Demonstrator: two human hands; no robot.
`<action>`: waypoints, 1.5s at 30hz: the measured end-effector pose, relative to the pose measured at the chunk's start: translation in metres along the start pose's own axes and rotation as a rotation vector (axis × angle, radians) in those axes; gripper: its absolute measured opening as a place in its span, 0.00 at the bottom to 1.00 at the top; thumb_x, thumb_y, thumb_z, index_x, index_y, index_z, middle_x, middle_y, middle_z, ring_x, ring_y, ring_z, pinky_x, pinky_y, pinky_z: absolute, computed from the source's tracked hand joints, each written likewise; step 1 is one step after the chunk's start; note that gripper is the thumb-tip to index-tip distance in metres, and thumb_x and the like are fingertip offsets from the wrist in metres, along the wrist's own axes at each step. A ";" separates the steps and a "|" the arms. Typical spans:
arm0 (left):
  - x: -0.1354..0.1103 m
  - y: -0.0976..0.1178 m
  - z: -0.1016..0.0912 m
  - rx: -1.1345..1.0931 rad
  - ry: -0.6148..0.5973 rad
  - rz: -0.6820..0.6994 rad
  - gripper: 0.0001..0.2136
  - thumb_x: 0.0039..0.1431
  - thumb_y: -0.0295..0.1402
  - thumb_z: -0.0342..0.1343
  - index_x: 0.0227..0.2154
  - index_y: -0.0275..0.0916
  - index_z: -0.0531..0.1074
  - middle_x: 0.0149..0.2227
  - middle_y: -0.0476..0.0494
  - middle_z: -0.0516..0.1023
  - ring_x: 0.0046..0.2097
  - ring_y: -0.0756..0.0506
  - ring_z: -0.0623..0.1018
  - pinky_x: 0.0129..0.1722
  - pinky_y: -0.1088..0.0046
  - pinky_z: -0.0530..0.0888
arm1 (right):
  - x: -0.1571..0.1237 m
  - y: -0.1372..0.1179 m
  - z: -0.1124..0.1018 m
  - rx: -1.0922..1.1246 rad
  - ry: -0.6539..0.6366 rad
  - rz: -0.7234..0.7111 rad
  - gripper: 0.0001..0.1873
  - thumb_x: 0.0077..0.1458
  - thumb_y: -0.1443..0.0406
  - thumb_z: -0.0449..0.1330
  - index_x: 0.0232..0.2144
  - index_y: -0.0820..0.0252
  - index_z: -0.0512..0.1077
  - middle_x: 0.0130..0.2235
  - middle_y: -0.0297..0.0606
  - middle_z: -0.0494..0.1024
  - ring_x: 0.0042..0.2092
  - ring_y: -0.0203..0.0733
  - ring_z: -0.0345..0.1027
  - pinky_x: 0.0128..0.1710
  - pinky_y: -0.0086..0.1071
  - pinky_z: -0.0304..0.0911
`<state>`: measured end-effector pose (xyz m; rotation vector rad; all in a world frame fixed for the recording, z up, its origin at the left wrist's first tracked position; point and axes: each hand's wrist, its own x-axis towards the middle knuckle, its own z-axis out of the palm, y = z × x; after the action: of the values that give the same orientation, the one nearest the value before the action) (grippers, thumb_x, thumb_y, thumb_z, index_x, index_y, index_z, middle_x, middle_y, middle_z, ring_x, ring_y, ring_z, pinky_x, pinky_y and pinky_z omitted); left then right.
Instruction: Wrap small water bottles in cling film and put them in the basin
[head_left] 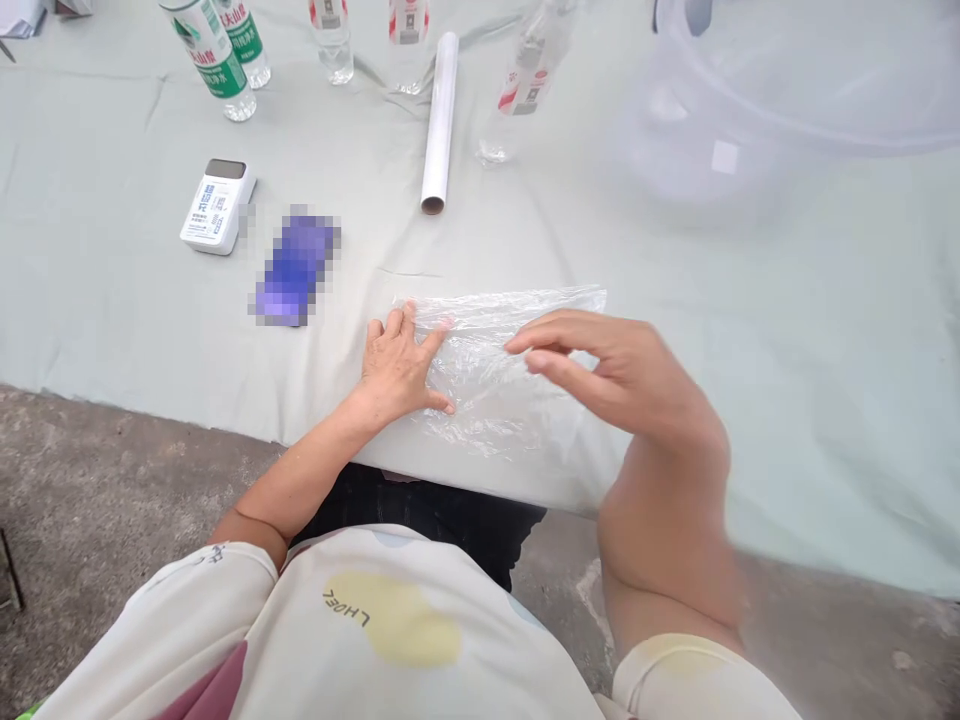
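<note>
A crumpled sheet of clear plastic film (487, 375) lies on the cloth-covered table near its front edge. My left hand (397, 365) rests on the film's left side with fingers spread, pressing it flat. Over the film's right part hovers my right hand (607, 365), thumb and forefinger a little apart and nothing visible between them. Its other fingers are mostly hidden behind the forefinger. Beyond the film, a white roll with a hollow cardboard core (439, 125) lies pointing away from me.
Green-label water bottles (210, 60) stand at the back left. Red-label bottles (525, 90) stand behind the film. A white power bank (217, 207) and a blurred purple object (296, 270) lie to the left. A large translucent plastic tub (697, 150) sits at the back right.
</note>
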<state>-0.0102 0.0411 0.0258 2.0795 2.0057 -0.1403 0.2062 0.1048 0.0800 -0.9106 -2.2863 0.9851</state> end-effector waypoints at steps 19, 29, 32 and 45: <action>-0.034 -0.050 0.005 -0.040 0.235 -0.080 0.25 0.62 0.46 0.61 0.58 0.42 0.71 0.67 0.33 0.65 0.62 0.29 0.68 0.55 0.49 0.68 | 0.046 0.106 0.067 -0.594 0.178 -0.035 0.23 0.62 0.52 0.55 0.53 0.56 0.74 0.59 0.49 0.73 0.54 0.57 0.67 0.52 0.51 0.63; -0.005 -0.041 -0.010 -0.364 0.399 -0.257 0.13 0.65 0.43 0.57 0.45 0.40 0.75 0.46 0.37 0.78 0.50 0.35 0.76 0.50 0.54 0.70 | 0.045 0.109 0.063 -0.622 0.143 0.038 0.24 0.64 0.50 0.53 0.56 0.54 0.71 0.60 0.46 0.71 0.55 0.56 0.64 0.52 0.49 0.61; 0.013 -0.024 -0.014 -0.576 0.273 -0.249 0.18 0.64 0.51 0.54 0.41 0.40 0.75 0.41 0.41 0.79 0.43 0.41 0.77 0.44 0.62 0.72 | 0.043 0.105 0.062 -0.605 0.121 0.052 0.25 0.64 0.49 0.53 0.56 0.54 0.71 0.62 0.45 0.70 0.56 0.56 0.63 0.53 0.48 0.60; 0.020 0.017 -0.016 -1.133 0.161 -0.051 0.11 0.63 0.42 0.54 0.30 0.41 0.67 0.29 0.51 0.75 0.32 0.50 0.74 0.35 0.73 0.69 | 0.046 0.096 0.066 -0.603 0.099 0.153 0.31 0.61 0.53 0.55 0.65 0.45 0.61 0.63 0.38 0.69 0.60 0.57 0.61 0.58 0.49 0.56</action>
<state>0.0056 0.0640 0.0380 1.2952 1.5714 0.9459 0.1698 0.1592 -0.0270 -1.3512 -2.4924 0.2786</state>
